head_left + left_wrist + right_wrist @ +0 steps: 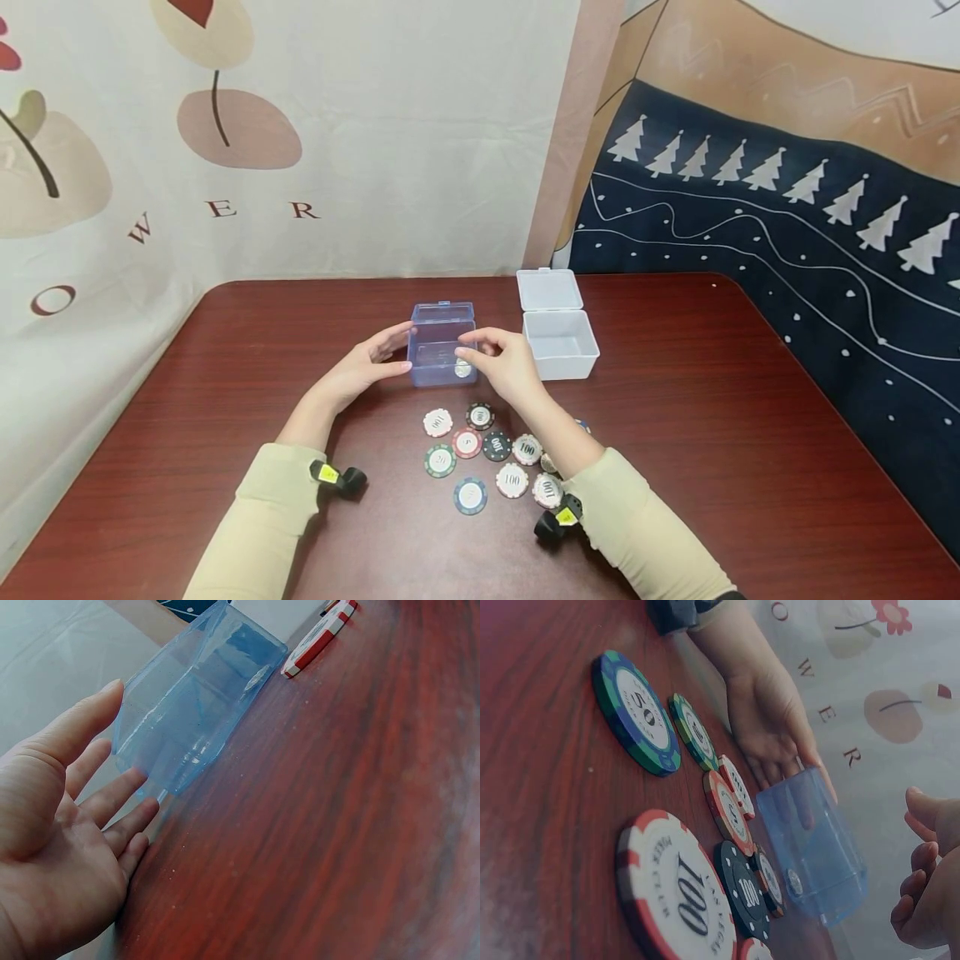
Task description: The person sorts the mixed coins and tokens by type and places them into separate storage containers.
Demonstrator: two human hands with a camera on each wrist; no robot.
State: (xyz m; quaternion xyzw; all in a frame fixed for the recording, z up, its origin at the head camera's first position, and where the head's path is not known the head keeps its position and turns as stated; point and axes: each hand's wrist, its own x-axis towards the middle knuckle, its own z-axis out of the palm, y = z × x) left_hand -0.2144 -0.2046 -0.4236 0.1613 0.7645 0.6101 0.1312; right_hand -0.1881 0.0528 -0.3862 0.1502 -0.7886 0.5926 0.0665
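A clear blue plastic box stands open on the dark red table, its lid tipped back. One chip lies inside it, against the front right corner. My left hand rests its straight fingers against the box's left side; in the left wrist view the left hand lies flat beside the blue box. My right hand hovers at the box's right rim with its fingers loosely curled and nothing seen in them. The right wrist view shows the right hand just off the blue box.
Several poker chips lie scattered in front of the blue box, between my forearms. An open white box stands to the right, its lid back. Cloth hangings close off the table's far and right sides.
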